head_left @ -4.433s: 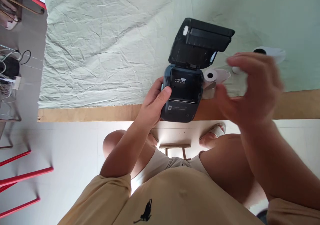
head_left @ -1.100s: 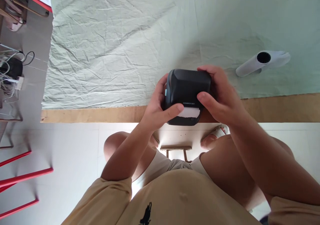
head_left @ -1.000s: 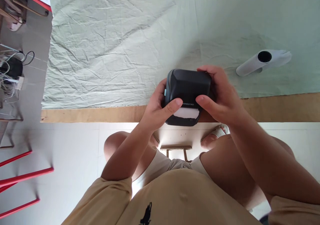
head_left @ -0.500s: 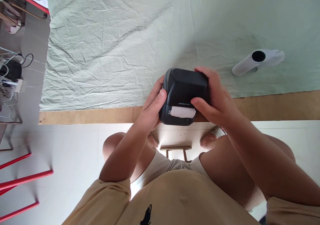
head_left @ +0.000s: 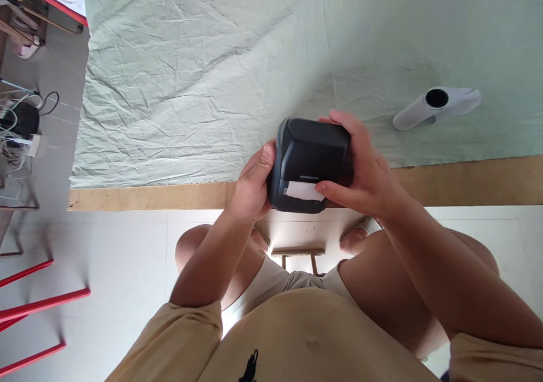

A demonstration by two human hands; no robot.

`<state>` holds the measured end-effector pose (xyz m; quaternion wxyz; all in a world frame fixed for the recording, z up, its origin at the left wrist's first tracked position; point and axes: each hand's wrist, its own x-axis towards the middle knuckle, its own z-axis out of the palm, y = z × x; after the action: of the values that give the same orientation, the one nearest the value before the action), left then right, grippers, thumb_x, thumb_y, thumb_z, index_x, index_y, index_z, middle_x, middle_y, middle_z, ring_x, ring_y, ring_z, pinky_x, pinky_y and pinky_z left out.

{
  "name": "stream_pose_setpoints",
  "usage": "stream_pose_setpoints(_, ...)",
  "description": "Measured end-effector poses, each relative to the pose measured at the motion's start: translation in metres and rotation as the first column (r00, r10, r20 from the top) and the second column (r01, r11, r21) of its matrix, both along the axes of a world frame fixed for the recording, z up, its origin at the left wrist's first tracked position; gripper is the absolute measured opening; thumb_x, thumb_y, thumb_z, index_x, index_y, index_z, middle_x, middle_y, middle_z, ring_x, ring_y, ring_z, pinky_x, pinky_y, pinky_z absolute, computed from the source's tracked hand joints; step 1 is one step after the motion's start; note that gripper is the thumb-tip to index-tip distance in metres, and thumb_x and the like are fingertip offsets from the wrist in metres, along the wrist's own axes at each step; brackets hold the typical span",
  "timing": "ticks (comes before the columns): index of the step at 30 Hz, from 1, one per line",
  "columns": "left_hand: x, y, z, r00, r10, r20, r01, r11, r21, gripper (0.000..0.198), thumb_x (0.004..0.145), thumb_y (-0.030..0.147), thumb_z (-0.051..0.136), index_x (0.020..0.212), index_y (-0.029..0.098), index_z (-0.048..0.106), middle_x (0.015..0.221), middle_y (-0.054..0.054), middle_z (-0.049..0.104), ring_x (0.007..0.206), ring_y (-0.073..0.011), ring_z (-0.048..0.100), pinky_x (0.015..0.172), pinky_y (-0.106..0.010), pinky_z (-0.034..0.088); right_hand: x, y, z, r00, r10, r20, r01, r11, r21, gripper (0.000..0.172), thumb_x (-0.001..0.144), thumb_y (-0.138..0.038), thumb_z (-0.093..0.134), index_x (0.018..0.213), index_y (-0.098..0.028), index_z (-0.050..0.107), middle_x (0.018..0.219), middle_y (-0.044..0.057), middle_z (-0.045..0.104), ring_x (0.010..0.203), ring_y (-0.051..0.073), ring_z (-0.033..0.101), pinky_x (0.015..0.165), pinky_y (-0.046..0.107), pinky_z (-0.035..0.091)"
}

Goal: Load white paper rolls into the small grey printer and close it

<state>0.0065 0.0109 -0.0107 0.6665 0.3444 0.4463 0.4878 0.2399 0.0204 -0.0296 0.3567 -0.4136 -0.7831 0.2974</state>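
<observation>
A small black label printer (head_left: 311, 153) rests at the near edge of the table, its lid closed. A strip of white paper (head_left: 302, 190) sticks out of its front slot. My left hand (head_left: 253, 183) grips the printer's left side, thumb on its upper corner. My right hand (head_left: 365, 167) wraps the right side, fingers over the far top edge and thumb lying on the white paper.
A white paper roll (head_left: 426, 107) lies on the pale green cloth (head_left: 190, 76) to the far right. The table's wooden edge (head_left: 148, 196) runs in front of me. Red metal legs (head_left: 38, 303) and cables (head_left: 19, 127) sit at left on the floor.
The printer's lid, open earlier, is closed with paper in the slot. My left thumb has slid off the front to the side, and my right thumb has moved onto the paper.
</observation>
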Motion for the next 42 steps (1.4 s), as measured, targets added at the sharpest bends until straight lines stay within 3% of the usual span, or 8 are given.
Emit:
stream_pose_setpoints(4, -0.002, 0.001, 0.003, 1.000, 0.017, 0.005, -0.017, 1.000, 0.001, 0.061, 0.095, 0.074, 0.089, 0.074, 0.023, 0.061, 0.064, 0.003, 0.044, 0.068, -0.0166, 0.061, 0.060, -0.031, 0.056, 0.001, 0.000, 0.000, 1.000, -0.014, -0.022, 0.013, 1.000, -0.024, 0.098, 0.093, -0.069, 0.085, 0.174, -0.039, 0.041, 0.169, 0.014, 0.067, 0.145, 0.041, 0.074, 0.112, 0.063, 0.071)
stream_pose_setpoints(8, -0.003, 0.002, 0.003, 0.999, 0.023, 0.037, -0.022, 0.999, -0.024, 0.059, 0.094, 0.066, 0.093, 0.074, 0.020, 0.062, 0.068, 0.003, 0.047, 0.058, -0.0082, 0.044, 0.053, -0.025, 0.043, 0.004, 0.000, 0.009, 0.999, -0.051, 0.017, 0.050, 0.996, 0.071, 0.087, 0.096, -0.062, 0.087, 0.171, -0.037, 0.049, 0.168, 0.014, 0.065, 0.143, 0.037, 0.073, 0.109, 0.060, 0.074)
stream_pose_setpoints(15, 0.002, 0.004, 0.005, 0.992, -0.034, 0.119, 0.040, 0.998, -0.045, 0.057, 0.092, 0.077, 0.087, 0.085, 0.023, 0.072, 0.080, -0.004, 0.072, 0.092, -0.0273, 0.081, 0.075, -0.038, 0.067, 0.002, 0.002, 0.021, 0.986, -0.166, 0.032, 0.148, 0.938, 0.314, 0.080, 0.084, -0.062, 0.096, 0.155, -0.033, 0.070, 0.142, 0.015, 0.074, 0.124, 0.038, 0.076, 0.083, 0.053, 0.071)
stream_pose_setpoints(21, -0.002, -0.001, 0.002, 0.994, -0.110, 0.013, 0.110, 0.994, -0.011, 0.054, 0.091, 0.074, 0.091, 0.110, 0.025, 0.080, 0.100, -0.004, 0.085, 0.091, -0.0244, 0.083, 0.065, -0.031, 0.058, -0.014, -0.005, 0.038, 0.926, -0.301, -0.228, 0.363, 0.875, 0.319, 0.020, 0.106, -0.044, 0.083, 0.125, -0.042, 0.077, 0.064, -0.009, 0.062, 0.053, 0.017, 0.062, 0.052, 0.036, 0.050)
stream_pose_setpoints(23, -0.003, -0.001, 0.002, 0.994, -0.111, 0.008, 0.111, 0.994, -0.013, 0.055, 0.090, 0.073, 0.093, 0.111, 0.024, 0.080, 0.101, -0.005, 0.086, 0.096, -0.0253, 0.084, 0.065, -0.029, 0.058, -0.020, -0.006, 0.044, 0.872, -0.354, -0.337, 0.443, 0.865, 0.235, 0.007, 0.111, -0.046, 0.076, 0.115, -0.040, 0.075, 0.069, -0.007, 0.067, 0.056, 0.018, 0.070, 0.047, 0.035, 0.047)
stream_pose_setpoints(26, -0.003, 0.000, 0.004, 0.993, -0.115, 0.036, 0.116, 0.993, -0.006, 0.051, 0.091, 0.069, 0.093, 0.108, 0.023, 0.077, 0.099, -0.005, 0.084, 0.099, -0.0258, 0.085, 0.068, -0.029, 0.060, -0.025, -0.005, 0.046, 0.807, -0.414, -0.421, 0.514, 0.843, 0.157, 0.022, 0.109, -0.052, 0.078, 0.100, -0.035, 0.067, 0.086, -0.002, 0.074, 0.076, 0.024, 0.084, 0.050, 0.039, 0.057)
stream_pose_setpoints(35, -0.002, -0.005, 0.009, 0.985, -0.156, -0.076, 0.162, 0.984, 0.073, 0.057, 0.093, 0.077, 0.090, 0.106, 0.023, 0.076, 0.090, -0.001, 0.072, 0.079, -0.0164, 0.066, 0.072, -0.029, 0.057, -0.019, -0.007, 0.049, 0.890, -0.344, 0.300, 0.260, 0.922, 0.287, 0.016, 0.107, -0.032, 0.067, 0.095, -0.032, 0.079, 0.075, -0.001, 0.078, 0.061, 0.018, 0.063, 0.053, 0.035, 0.028)
stream_pose_setpoints(42, -0.005, -0.003, 0.007, 0.983, -0.175, -0.054, 0.180, 0.978, 0.102, 0.053, 0.093, 0.072, 0.091, 0.105, 0.022, 0.079, 0.101, -0.005, 0.079, 0.092, -0.0193, 0.071, 0.083, -0.030, 0.061, -0.013, -0.014, 0.063, 0.966, -0.126, 0.224, 0.079, 0.975, 0.208, 0.023, 0.097, -0.030, 0.075, 0.119, -0.034, 0.081, 0.089, -0.003, 0.084, 0.060, 0.016, 0.064, 0.052, 0.032, 0.040)
